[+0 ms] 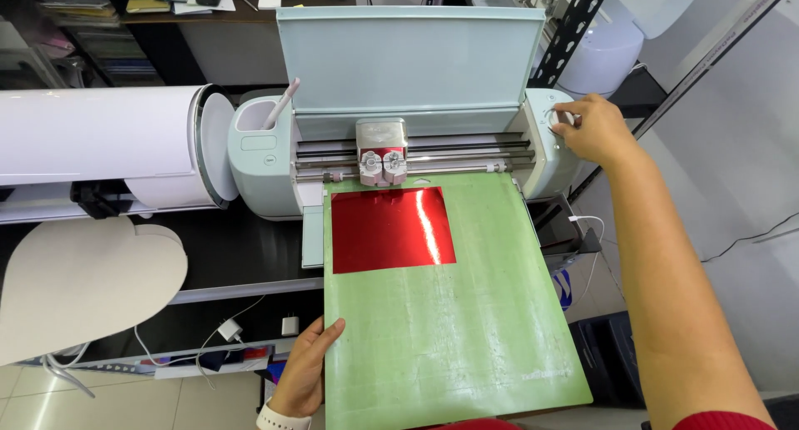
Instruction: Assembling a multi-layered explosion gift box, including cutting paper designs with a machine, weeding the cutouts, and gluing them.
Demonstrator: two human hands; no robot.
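The person's left hand (301,372) lies flat along the near left edge of a green cutting mat (466,330), fingers stretched out and resting against that edge rather than curled round it, so the grip there is spread. Ahead of that hand, stuck on the mat's far left part, is a shiny red foil sheet (391,228); its far edge sits just under the carriage (382,152) of a pale blue cutting machine (416,105), whose lid stands open. The mat's far end is fed into the machine's mouth while its near end juts out past the counter (241,255).

The right hand (593,129) is up at the machine's right end, fingertips pinched on a small round dial (559,118). Left of the machine lies a big white roll (100,139), and nearer, a white heart-shaped board (83,288).
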